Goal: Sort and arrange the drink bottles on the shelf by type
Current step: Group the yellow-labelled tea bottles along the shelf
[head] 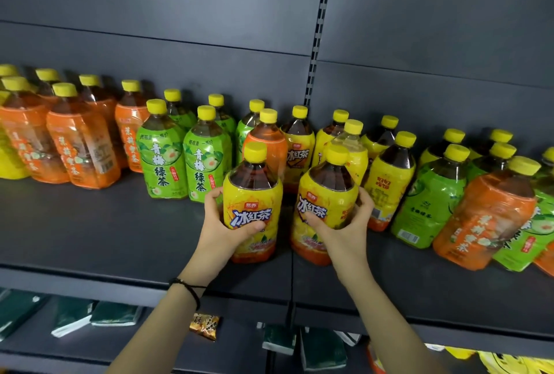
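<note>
**shelfwatcher:** Head cam: the person has two iced-tea bottles out front on the dark shelf (pixel 105 233), both upright, side by side with a small gap. The left hand (pixel 223 224) is wrapped round the left yellow bottle (pixel 253 194), thumb across the label. The right hand (pixel 344 224) grips the right yellow bottle (pixel 325 203) the same way.

**teafan:** Lifted or standing?

**shelfwatcher:** Can't tell, the bases sit right at shelf level near the front edge. Behind them: orange bottles (pixel 81 146) grouped far left, green bottles (pixel 163 158) beside those, more yellow bottles (pixel 298 146) in the middle, and a mixed bunch (pixel 431 194) on the right. There's a black wristband (pixel 189 286) on the left wrist. The lower shelf (pixel 75 349) has dark green packs (pixel 117 313) and a snack packet (pixel 205 325).
</note>
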Tool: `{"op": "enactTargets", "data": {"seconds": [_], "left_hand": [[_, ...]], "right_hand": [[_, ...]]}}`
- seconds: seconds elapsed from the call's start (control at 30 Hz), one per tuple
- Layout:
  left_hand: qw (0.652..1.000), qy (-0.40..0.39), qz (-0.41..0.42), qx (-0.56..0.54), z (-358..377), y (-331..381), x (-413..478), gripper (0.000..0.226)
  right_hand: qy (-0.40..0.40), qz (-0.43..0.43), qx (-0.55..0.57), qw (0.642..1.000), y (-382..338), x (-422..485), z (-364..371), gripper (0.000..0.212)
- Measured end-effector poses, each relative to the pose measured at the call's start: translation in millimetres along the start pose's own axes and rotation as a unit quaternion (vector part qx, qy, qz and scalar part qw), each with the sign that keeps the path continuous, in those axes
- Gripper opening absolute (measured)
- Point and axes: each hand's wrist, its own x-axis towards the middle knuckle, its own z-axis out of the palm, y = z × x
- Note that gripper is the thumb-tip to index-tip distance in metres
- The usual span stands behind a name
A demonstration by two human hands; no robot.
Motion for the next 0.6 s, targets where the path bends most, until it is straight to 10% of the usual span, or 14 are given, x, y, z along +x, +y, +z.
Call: {"op": "enactTargets", "data": {"seconds": [0.6], "left_hand": [[0.998, 0.059, 0.013, 0.005, -100.4, 2.0, 21.2, 0.095]], "right_hand": [[-0.212, 0.013, 0.038, 0.976, 0.4, -5.9, 104.1, 0.095]]}}
